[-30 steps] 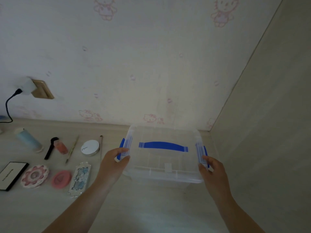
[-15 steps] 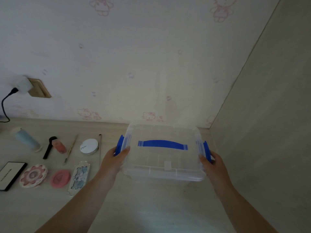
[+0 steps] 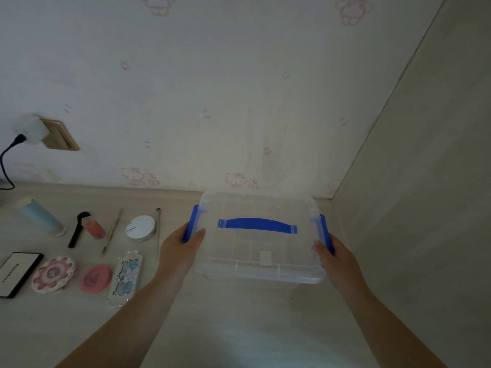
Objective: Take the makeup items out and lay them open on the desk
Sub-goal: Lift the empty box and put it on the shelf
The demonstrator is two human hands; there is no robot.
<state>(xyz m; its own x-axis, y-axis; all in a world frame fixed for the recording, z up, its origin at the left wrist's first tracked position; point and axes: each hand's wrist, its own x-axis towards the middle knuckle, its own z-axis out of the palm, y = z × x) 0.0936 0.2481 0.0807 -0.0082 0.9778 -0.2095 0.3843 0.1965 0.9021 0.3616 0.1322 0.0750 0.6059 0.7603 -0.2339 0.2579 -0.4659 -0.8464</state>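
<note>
A clear plastic box (image 3: 255,261) with a blue handle (image 3: 256,226) and blue side clips sits lidded in the desk's back right corner. My left hand (image 3: 180,252) grips its left end at the blue clip, thumb on the lid. At the right end my right hand (image 3: 337,261) holds the other clip the same way. Makeup lies spread on the desk to the left: a black palette (image 3: 16,272), a flower compact (image 3: 54,273), a pink round compact (image 3: 95,278), a silver ornate palette (image 3: 126,277), a white round compact (image 3: 140,227), a pink bottle (image 3: 93,228), a black brush (image 3: 78,228).
A pale blue tube (image 3: 39,216) lies at the far left. Two thin sticks (image 3: 158,229) lie among the makeup. A wall socket with a white plug and black cable (image 3: 32,131) is on the back wall. A side wall (image 3: 425,208) stands close to the box's right.
Both hands have slid the box a little farther back toward the wall corner, and my thumbs have settled onto the blue clips. The makeup items have not moved.
</note>
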